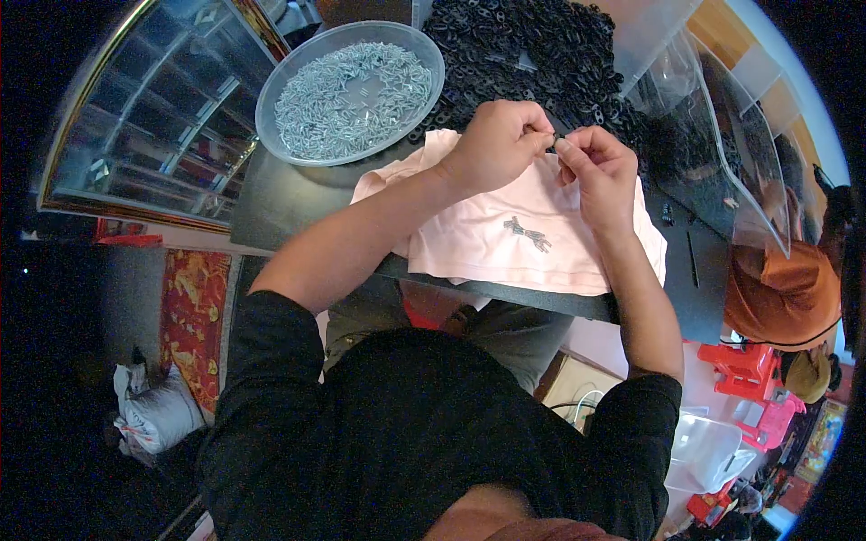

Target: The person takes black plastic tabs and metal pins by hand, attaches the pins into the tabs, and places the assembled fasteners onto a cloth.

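Note:
My left hand (pixel 499 144) and my right hand (pixel 604 171) meet fingertip to fingertip above a pale pink cloth (pixel 469 243). Both are closed in a pinch on a small dark piece (pixel 556 139), mostly hidden by the fingers; it looks like one of the black plastic parts. On the cloth, below the hands, lies a little heap of thin metal pins (pixel 528 234). Just beyond the hands spreads a big pile of small black plastic parts with holes (pixel 532 54). A round translucent bowl (pixel 271 122) full of silvery pins or screws stands to the left of the pile.
The dark table (pixel 298 198) carries all this. A clear plastic sheet or bin wall (pixel 726 153) rises at the right, near a thin dark tool (pixel 693 257) and a few loose black bits (pixel 667 214). A glass-fronted cabinet (pixel 171 108) stands at far left, red stools (pixel 744 370) at right.

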A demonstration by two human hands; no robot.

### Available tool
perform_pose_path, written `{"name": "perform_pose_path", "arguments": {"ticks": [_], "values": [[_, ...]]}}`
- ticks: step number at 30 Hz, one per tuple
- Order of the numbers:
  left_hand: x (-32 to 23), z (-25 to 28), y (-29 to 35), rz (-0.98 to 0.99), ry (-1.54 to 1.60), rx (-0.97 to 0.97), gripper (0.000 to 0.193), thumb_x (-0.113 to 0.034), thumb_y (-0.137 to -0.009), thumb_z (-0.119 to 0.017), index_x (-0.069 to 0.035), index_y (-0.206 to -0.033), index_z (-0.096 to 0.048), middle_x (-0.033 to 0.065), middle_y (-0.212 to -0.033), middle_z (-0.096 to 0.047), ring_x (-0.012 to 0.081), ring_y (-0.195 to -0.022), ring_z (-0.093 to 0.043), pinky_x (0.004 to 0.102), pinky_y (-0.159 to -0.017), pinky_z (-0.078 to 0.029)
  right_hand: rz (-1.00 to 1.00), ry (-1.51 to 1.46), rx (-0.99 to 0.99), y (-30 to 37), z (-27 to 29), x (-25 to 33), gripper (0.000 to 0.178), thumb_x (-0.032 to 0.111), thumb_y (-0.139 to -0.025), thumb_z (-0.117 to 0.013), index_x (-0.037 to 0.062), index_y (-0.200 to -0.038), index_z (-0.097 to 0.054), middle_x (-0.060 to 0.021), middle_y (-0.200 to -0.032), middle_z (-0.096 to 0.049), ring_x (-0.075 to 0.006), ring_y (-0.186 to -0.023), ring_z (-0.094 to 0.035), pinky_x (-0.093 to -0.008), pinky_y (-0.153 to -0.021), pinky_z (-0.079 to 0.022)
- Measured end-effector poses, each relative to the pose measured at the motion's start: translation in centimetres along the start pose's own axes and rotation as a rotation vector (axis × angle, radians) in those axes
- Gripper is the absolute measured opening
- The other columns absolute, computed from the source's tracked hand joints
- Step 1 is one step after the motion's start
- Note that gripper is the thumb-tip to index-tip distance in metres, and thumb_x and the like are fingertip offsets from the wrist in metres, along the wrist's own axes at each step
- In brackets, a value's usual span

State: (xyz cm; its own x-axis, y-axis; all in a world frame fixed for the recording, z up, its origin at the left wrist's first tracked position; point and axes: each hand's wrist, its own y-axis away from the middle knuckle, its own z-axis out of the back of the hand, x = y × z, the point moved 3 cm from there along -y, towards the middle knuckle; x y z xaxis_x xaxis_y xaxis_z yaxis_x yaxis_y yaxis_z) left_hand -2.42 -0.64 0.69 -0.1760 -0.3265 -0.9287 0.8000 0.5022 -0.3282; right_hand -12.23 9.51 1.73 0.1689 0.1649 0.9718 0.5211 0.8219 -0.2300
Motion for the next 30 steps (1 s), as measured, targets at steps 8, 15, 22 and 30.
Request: {"name": "perform_pose_path", "arguments": {"ticks": [8,15,22,30], "values": [[-0.6,1.2,-1.3,0.187,0.110,0.037,0.012,-0.007,-0.077,-0.059,0.003,-0.085,-0.058,0.0059,-0.069,-0.058,0.0098,-0.056,-0.055,0.0224,-0.049,-0.046,-0.203,-0.163,-0.095,-0.8,1.7,-0.6,0.007,0.005,-0.078,-0.060,0.0017,-0.073,-0.056,-0.0005,-0.057,-0.050,-0.0070,-0.044,-0.045,-0.0199,-0.041,-0.039],[-3.3,7.1,-8.9,-0.250,-0.765,-0.246,0.014,-0.015,-0.071,-0.060,-0.005,-0.080,-0.064,0.0140,-0.077,-0.063,0.0276,-0.071,-0.061,0.0383,-0.066,-0.048,-0.153,-0.319,-0.133,-1.5,3.5,-0.7,0.006,0.005,-0.077,-0.060,0.0022,-0.074,-0.056,-0.0022,-0.061,-0.050,-0.0072,-0.046,-0.045,-0.0207,-0.040,-0.040],[2.7,5.7,-14.6,0.169,-1.300,-0.022,0.022,-0.010,-0.071,-0.052,-0.003,-0.088,-0.065,0.0197,-0.091,-0.062,0.0351,-0.088,-0.059,0.0424,-0.074,-0.048,-0.137,-0.322,-0.116,-1.6,3.5,-0.7,0.006,0.004,-0.076,-0.059,0.0013,-0.072,-0.056,-0.0023,-0.060,-0.050,-0.0077,-0.046,-0.045,-0.0215,-0.041,-0.041],[3.7,4.1,-15.3,0.113,-1.347,0.010,0.020,-0.009,-0.069,-0.057,-0.002,-0.085,-0.065,0.0182,-0.093,-0.062,0.0335,-0.086,-0.060,0.0432,-0.072,-0.049,-0.083,-0.301,-0.090,-1.7,3.9,-0.8,0.007,0.006,-0.076,-0.060,0.0004,-0.074,-0.057,-0.0025,-0.062,-0.051,-0.0076,-0.047,-0.046,-0.0208,-0.042,-0.041]]}}
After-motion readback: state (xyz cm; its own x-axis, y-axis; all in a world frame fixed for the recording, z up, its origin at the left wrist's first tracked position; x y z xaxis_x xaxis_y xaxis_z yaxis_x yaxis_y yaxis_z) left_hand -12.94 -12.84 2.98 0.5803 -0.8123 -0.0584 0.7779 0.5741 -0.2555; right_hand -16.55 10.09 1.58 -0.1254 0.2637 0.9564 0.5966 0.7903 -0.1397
